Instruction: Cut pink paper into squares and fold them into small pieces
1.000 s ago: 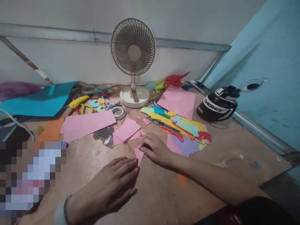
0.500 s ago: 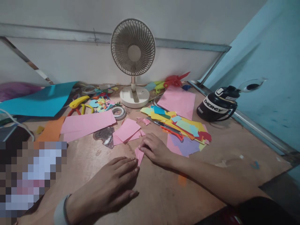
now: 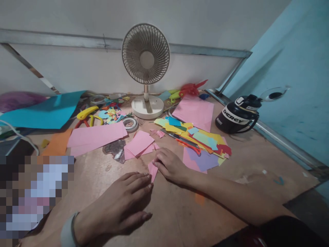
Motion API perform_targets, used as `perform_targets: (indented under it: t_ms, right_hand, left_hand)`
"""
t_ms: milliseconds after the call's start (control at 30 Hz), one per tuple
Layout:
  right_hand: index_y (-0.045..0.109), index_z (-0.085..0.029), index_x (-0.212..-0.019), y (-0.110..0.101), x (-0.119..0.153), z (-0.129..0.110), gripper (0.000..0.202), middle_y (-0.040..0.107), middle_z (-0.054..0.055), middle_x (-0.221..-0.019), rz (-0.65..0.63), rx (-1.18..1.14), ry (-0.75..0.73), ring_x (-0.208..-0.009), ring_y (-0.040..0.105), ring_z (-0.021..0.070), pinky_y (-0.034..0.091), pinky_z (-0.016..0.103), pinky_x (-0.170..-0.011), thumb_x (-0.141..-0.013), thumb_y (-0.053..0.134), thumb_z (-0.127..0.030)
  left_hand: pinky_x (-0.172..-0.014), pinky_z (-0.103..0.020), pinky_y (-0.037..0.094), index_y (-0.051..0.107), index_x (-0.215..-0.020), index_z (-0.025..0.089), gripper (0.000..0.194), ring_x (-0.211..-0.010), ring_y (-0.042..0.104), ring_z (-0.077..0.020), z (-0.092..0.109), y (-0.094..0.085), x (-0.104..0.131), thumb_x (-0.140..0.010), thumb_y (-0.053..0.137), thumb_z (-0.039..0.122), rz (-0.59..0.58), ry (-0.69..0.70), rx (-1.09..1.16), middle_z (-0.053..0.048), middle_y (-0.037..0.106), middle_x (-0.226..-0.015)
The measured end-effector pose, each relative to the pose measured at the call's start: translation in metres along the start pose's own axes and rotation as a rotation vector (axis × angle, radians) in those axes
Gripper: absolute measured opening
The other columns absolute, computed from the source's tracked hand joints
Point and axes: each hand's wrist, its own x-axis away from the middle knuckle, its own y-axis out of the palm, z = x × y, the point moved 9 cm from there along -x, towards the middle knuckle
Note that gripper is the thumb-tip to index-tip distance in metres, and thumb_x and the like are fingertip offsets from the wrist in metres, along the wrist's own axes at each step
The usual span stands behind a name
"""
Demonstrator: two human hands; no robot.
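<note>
Where the two sets of fingers meet near the middle of the worktop (image 3: 231, 192), a small pink paper piece (image 3: 153, 170) lies flat between them, its long axis running from the near edge toward the far edge and tapering to a point at the near end. Right hand (image 3: 171, 165): fingers curled, tips pressing the far right part of the piece; this hand is the nearer and covers part of it. Left hand (image 3: 123, 204): fingers extended, nearly flat and close together, fingertips touching the near pointed end from the left side; nothing is clasped in it. Neither hand lifts the piece; both hold it down against the surface. Just beyond lie loose pink sheets (image 3: 138, 142), and toward the right edge a heap of coloured paper scraps (image 3: 200, 139) with orange scissors (image 3: 190, 145). A desk fan (image 3: 146, 68) stands at the far edge, a black bottle (image 3: 238, 115) near the far right corner, and a blue sheet (image 3: 43, 109) at the left.
</note>
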Motion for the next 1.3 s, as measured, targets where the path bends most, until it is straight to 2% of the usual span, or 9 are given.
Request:
perform_targets:
  t_ms: [300, 367, 467, 533, 700, 833, 1000, 1300]
  right_hand:
    - [0.048, -0.02, -0.086, 0.002, 0.0, -0.007, 0.015, 0.057, 0.01, -0.089, -0.002, 0.123, -0.05, -0.085, 0.05, 0.0236, 0.045, 0.038, -0.078, -0.099, 0.042, -0.018]
    - [0.048, -0.02, -0.086, 0.003, 0.0, -0.008, 0.015, 0.057, 0.01, -0.089, 0.001, 0.138, -0.061, -0.085, 0.05, 0.0235, 0.046, 0.037, -0.078, -0.099, 0.041, -0.018]
    - [0.048, -0.02, -0.086, 0.002, 0.0, -0.008, 0.014, 0.057, 0.009, -0.088, 0.006, 0.129, -0.068, -0.085, 0.051, 0.0231, 0.046, 0.037, -0.079, -0.098, 0.042, -0.017]
    - [0.048, -0.02, -0.085, 0.001, -0.001, -0.008, 0.014, 0.056, 0.009, -0.088, 0.007, 0.119, -0.063, -0.084, 0.05, 0.0228, 0.045, 0.037, -0.078, -0.098, 0.042, -0.017]
    - [0.047, -0.021, -0.084, 0.0, -0.001, -0.008, 0.015, 0.055, 0.008, -0.087, -0.005, 0.095, -0.043, -0.083, 0.05, 0.0225, 0.044, 0.036, -0.077, -0.097, 0.043, -0.017]
    - [0.047, -0.021, -0.085, 0.001, -0.001, -0.007, 0.015, 0.057, 0.009, -0.089, -0.013, 0.078, -0.032, -0.084, 0.05, 0.0229, 0.045, 0.037, -0.078, -0.098, 0.042, -0.018]
    - [0.048, -0.02, -0.084, -0.001, -0.001, -0.005, 0.013, 0.057, 0.009, -0.089, 0.004, 0.075, -0.009, -0.084, 0.05, 0.0228, 0.044, 0.037, -0.077, -0.096, 0.045, -0.016]
    - [0.051, -0.02, -0.083, -0.001, -0.003, 0.006, 0.014, 0.059, 0.006, -0.089, 0.021, 0.026, 0.074, -0.086, 0.051, 0.0222, 0.042, 0.036, -0.078, -0.089, 0.057, -0.01]
  left_hand:
    - [-0.099, -0.051, 0.047, 0.055, -0.124, 0.016, 0.038, -0.118, 0.057, -0.0345, -0.003, 0.001, -0.002, -0.097, 0.053, 0.042, -0.001, -0.002, 0.037, -0.015, 0.06, -0.13]
    - [-0.1, -0.051, 0.046, 0.049, -0.133, 0.015, 0.045, -0.118, 0.056, -0.0338, -0.004, 0.001, -0.002, -0.097, 0.052, 0.042, 0.012, -0.006, 0.056, -0.016, 0.06, -0.13]
    - [-0.1, -0.05, 0.046, 0.031, -0.15, 0.015, 0.061, -0.119, 0.056, -0.0327, -0.005, 0.005, -0.002, -0.099, 0.05, 0.045, 0.04, -0.012, 0.063, -0.016, 0.058, -0.132]
    - [-0.099, -0.05, 0.046, 0.024, -0.154, 0.015, 0.067, -0.117, 0.056, -0.0328, -0.005, 0.008, -0.003, -0.101, 0.047, 0.048, 0.059, -0.017, 0.036, -0.017, 0.058, -0.132]
    - [-0.102, -0.05, 0.046, 0.036, -0.15, 0.014, 0.064, -0.116, 0.057, -0.0326, -0.006, 0.013, -0.005, -0.101, 0.047, 0.053, 0.098, -0.028, -0.012, -0.016, 0.059, -0.128]
    - [-0.108, -0.053, 0.042, 0.031, -0.152, 0.014, 0.071, -0.131, 0.048, -0.0362, -0.007, 0.011, -0.003, -0.099, 0.049, 0.056, 0.152, -0.022, -0.078, -0.019, 0.052, -0.141]
    - [-0.107, -0.055, 0.044, 0.03, -0.153, 0.009, 0.073, -0.134, 0.046, -0.0382, -0.006, 0.016, -0.003, -0.1, 0.048, 0.055, 0.103, -0.016, -0.128, -0.022, 0.046, -0.148]
    - [-0.108, -0.053, 0.044, 0.038, -0.149, 0.01, 0.068, -0.133, 0.05, -0.037, -0.006, 0.018, -0.004, -0.1, 0.047, 0.056, 0.074, -0.028, -0.148, -0.019, 0.048, -0.148]
